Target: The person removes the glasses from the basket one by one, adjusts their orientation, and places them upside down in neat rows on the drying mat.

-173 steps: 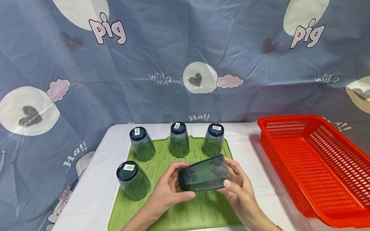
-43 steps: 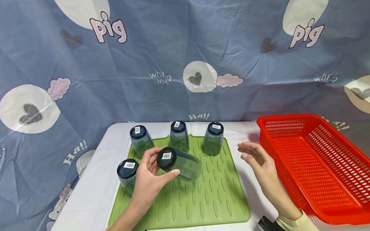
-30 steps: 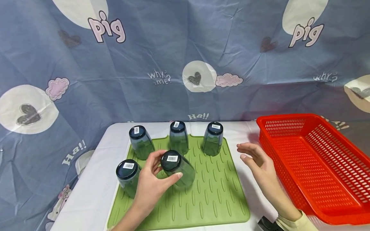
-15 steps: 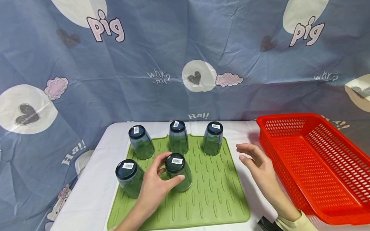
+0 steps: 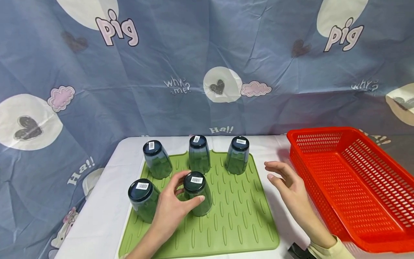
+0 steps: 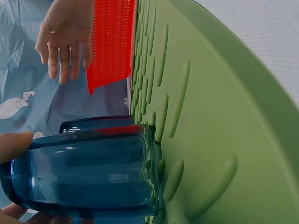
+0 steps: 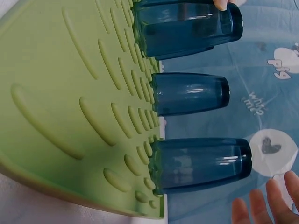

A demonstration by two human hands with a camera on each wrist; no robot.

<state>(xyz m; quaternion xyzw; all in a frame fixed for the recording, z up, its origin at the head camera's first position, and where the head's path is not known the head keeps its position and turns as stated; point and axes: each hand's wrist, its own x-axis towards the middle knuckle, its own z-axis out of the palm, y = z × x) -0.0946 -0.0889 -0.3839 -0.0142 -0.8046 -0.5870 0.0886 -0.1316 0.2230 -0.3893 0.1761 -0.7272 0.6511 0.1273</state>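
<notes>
Upside down on the green drying mat point(image 5: 236, 233) stands a dark blue drinking glass point(image 5: 203, 207), its barcode label facing up. My left hand point(image 5: 169, 208) holds it near the base, thumb on the near side and fingers behind. In the left wrist view the glass point(image 6: 88, 172) has its rim against the ribbed mat point(image 6: 219, 107). Off the mat's right edge, my right hand point(image 5: 291, 189) hovers with relaxed fingers and holds nothing. Left of the held glass is another inverted glass point(image 5: 145, 205).
Along the mat's back edge stand three more inverted glasses: left point(image 5: 158, 162), middle point(image 5: 199, 158) and right point(image 5: 237, 158). A red plastic basket point(image 5: 339, 233) sits at the right, close beside my right hand. A printed blue cloth point(image 5: 181, 115) hangs behind the white table point(image 5: 97, 216).
Both hands held the glass sideways at first. My right hand let go and moved right; my left hand turned the glass mouth down and lowered it onto the mat, shifting it slightly left lately.
</notes>
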